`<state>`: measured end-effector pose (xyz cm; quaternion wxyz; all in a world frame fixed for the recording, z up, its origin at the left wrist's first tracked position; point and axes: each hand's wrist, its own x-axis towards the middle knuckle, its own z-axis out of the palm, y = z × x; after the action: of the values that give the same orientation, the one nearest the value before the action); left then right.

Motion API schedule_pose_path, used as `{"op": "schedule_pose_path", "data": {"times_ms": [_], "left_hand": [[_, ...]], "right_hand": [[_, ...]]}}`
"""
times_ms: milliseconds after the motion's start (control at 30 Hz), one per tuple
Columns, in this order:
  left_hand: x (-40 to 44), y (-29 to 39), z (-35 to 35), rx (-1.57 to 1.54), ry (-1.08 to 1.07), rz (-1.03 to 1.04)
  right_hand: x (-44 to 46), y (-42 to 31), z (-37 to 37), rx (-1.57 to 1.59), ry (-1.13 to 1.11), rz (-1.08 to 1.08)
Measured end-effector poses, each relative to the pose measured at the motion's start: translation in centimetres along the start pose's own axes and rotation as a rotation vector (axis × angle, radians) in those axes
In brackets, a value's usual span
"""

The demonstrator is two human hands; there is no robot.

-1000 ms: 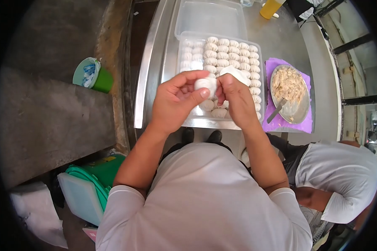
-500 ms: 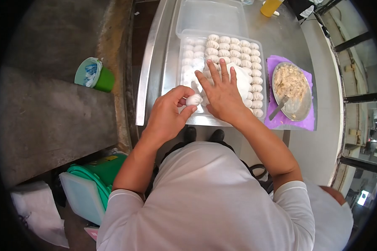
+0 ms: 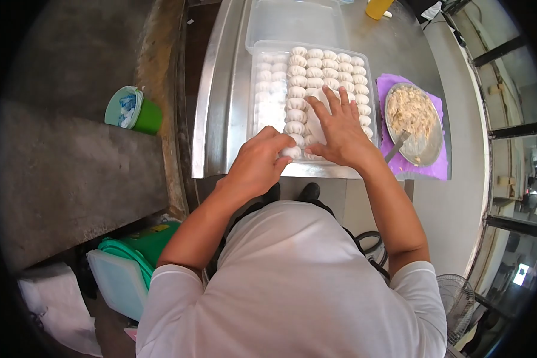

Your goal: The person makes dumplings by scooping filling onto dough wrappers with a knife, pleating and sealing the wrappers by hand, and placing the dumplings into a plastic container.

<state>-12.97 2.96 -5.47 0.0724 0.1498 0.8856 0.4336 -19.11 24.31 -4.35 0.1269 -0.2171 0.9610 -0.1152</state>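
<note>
Rows of white pleated dumplings [image 3: 314, 73] fill the middle and right of a clear plastic tray [image 3: 260, 122]. My left hand [image 3: 258, 156] is at the tray's near edge, thumb and fingers closed around a dumpling [image 3: 291, 152] at the near end of the leftmost row. Over the tray's near right part, my right hand [image 3: 342, 128] is spread, palm down, on or just above a thin white wrapper [image 3: 315, 119] lying over the dumplings. The hand covers part of the wrapper.
Right of the tray, an oval metal dish of filling [image 3: 410, 116] with a utensil sits on a purple cloth [image 3: 438, 161]. A clear lid [image 3: 295, 24] lies behind the tray. A yellow container [image 3: 377, 8] stands farther back. A green bin [image 3: 147, 116] is at left.
My left hand has carried the dumpling from above the tray down to the near end of the leftmost row. My right hand has shifted right, still spread. The other person has left view.
</note>
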Motion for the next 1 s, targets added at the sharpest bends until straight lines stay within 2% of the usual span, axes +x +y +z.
{"op": "schedule_pose_path", "data": {"times_ms": [300,433,500,633,767,900,967,1000], "left_hand": [[0.8,-0.4,1.3,0.065,-0.167,0.079],[0.5,-0.4,-0.3,0.077,-0.157,0.12],[0.8,-0.6,-1.0,-0.078,-0.065,-0.122],[1.6,-1.7,0.1,-0.097,-0.137,-0.159],[2.3,-1.8,0.3,-0.204,-0.084,-0.22],[1.1,-1.0,-0.3,-0.102,-0.129,-0.179],[0.8,-0.9,0.1,-0.082,-0.129,-0.172],[0.8,-0.9,0.5,-0.085,-0.135,-0.148]], "right_hand": [[-0.8,0.7,0.1,0.011,0.023,0.038],[-0.9,0.9,0.5,0.069,0.064,0.014],[-0.8,0.8,0.7,0.1,0.082,0.003],[0.6,0.2,1.1,0.058,0.114,-0.012],[1.8,0.6,1.4,0.074,0.173,-0.017],[1.8,2.3,-0.2,0.082,0.276,-0.112],[1.9,4.0,-2.1,0.367,0.38,0.015],[1.9,4.4,-2.9,0.363,0.383,0.014]]}}
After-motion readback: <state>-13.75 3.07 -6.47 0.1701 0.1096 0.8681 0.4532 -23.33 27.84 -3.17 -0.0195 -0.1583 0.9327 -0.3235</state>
